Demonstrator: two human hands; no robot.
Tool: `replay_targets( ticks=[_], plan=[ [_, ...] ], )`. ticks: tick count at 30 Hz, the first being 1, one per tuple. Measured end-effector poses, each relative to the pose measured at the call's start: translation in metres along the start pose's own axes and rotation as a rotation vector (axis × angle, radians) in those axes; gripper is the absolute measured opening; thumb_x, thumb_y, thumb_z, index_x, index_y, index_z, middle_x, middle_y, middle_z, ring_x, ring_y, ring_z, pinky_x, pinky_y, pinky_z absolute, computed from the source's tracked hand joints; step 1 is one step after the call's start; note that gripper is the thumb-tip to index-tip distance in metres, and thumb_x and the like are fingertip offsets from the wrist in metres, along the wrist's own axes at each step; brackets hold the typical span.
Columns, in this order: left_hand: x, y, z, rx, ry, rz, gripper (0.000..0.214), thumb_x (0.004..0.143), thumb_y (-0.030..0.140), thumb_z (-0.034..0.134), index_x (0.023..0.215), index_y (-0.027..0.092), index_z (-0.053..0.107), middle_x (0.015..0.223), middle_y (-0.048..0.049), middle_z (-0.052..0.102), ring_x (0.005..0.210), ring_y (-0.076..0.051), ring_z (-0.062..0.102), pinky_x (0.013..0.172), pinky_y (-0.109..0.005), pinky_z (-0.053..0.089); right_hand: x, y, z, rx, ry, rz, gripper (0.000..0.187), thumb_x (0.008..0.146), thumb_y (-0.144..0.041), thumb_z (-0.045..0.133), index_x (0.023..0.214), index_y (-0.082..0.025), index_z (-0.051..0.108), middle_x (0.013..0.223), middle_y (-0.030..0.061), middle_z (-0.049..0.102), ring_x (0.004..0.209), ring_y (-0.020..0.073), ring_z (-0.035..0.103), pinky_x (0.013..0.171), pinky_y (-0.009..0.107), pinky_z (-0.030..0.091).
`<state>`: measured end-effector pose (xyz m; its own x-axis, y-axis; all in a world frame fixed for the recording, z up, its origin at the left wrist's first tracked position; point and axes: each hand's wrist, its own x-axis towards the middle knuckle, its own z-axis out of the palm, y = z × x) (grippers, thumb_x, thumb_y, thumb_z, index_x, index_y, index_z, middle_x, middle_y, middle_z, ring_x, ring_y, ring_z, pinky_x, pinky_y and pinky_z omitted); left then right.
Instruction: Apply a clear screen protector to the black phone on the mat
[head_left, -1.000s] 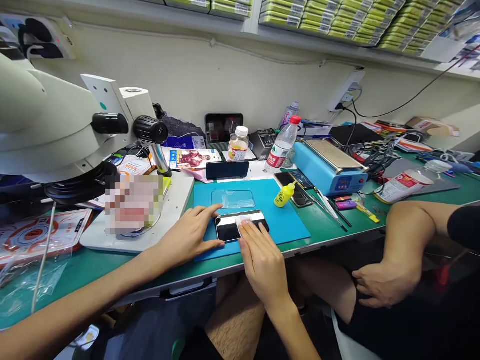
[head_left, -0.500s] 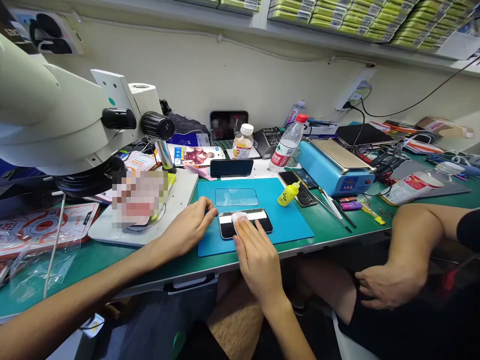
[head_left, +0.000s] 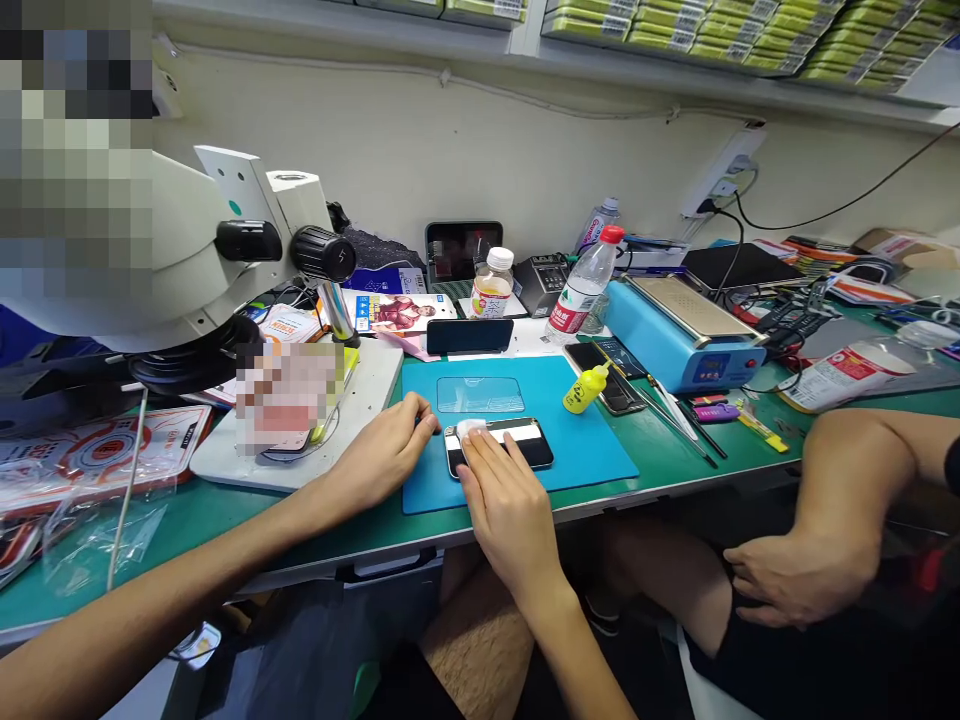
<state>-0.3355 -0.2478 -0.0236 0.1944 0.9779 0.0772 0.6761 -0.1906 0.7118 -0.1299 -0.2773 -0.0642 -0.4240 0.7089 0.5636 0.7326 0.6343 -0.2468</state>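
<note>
On the blue mat (head_left: pixel 600 450) lies a phone (head_left: pixel 534 452) with a dark, shiny face that reflects a white band. My right hand (head_left: pixel 510 500) presses a small white wiping pad (head_left: pixel 471 428) against the phone's left part, fingers together and stretched over it. My left hand (head_left: pixel 394 440) rests on the mat just left of the phone, its fingers curled in; what they hold, if anything, is hidden. Behind the phone lies a clear glass sheet (head_left: pixel 480 394). A small yellow squeeze bottle (head_left: pixel 586 389) stands right of it on the mat.
A microscope (head_left: pixel 187 230) overhangs the left side, above a white board (head_left: pixel 217 460). A dark phone (head_left: pixel 469 336) stands propped behind the mat. Tweezers (head_left: pixel 667 415), a blue heating plate unit (head_left: pixel 675 335) and a red-capped bottle (head_left: pixel 581 285) are at right. Another person's hand (head_left: pixel 806 575) rests at right.
My right hand has slid the white pad leftward over the phone, to its left end. My left hand stays beside the phone. The whole view has shifted slightly.
</note>
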Motion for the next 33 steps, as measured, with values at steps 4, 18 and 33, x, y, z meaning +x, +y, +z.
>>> replay_targets(
  ticks=[4,18,33],
  plan=[
    [0.002,-0.001,0.001,-0.001,0.004,-0.009,0.032,0.108,0.046,0.032,0.102,0.023,0.053,0.101,-0.0064,0.067,0.096,-0.026,0.065,0.086,-0.042,0.048,-0.027,-0.002,-0.012,0.031,0.006,-0.026,0.046,0.103,-0.017,0.055,0.149,-0.017,0.055,0.147,0.0089,0.062,0.139,0.0268,0.058,0.123,0.052,0.044],
    [0.002,-0.001,0.003,-0.031,0.021,-0.049,0.026,0.106,0.045,0.033,0.096,0.025,0.046,0.095,-0.0046,0.067,0.091,-0.026,0.065,0.081,-0.039,0.045,-0.014,-0.014,-0.003,0.003,-0.033,-0.081,0.045,0.102,-0.016,0.054,0.147,-0.013,0.057,0.147,0.0112,0.062,0.139,0.0267,0.059,0.121,0.051,0.047],
    [0.003,0.001,0.003,0.019,0.081,-0.046,0.025,0.105,0.044,0.037,0.093,0.025,0.047,0.088,-0.0026,0.063,0.081,-0.024,0.062,0.074,-0.036,0.044,-0.018,-0.007,-0.006,0.065,0.044,-0.143,0.041,0.099,-0.004,0.052,0.135,-0.018,0.067,0.132,0.009,0.073,0.126,0.0238,0.069,0.119,0.052,0.049]
  ],
)
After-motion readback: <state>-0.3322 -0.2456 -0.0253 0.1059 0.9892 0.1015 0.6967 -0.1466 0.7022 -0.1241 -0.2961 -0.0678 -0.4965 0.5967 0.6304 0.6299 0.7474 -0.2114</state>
